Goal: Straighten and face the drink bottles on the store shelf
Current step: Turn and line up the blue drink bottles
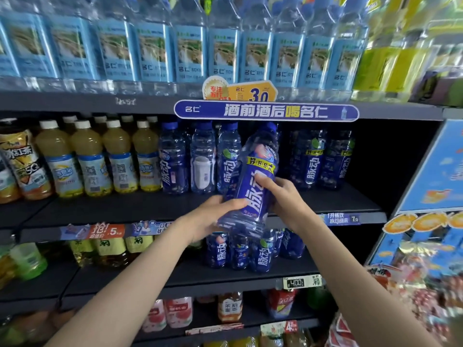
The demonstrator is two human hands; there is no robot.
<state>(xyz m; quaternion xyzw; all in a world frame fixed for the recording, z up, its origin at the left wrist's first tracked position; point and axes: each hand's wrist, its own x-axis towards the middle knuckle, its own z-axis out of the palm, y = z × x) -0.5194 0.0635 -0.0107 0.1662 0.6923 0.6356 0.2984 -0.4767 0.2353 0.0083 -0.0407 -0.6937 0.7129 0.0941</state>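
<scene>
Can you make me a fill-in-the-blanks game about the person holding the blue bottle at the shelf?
1. The blue bottle is held by ____ hands.
2. The held bottle is tilted, with its cap toward the ____.
3. The yellow drink bottles have ____ caps.
4. The shelf edge sign above the held bottle is ____.

Missing words: two; right; white; blue

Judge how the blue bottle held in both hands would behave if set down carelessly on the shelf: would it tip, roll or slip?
The blue bottle is tall and narrow, so it would probably tip if set down tilted as now. Its round body would likely roll once on its side. It looks full, so fairly heavy; the left hand and right hand both grip its glossy label, perhaps slippery.
</scene>
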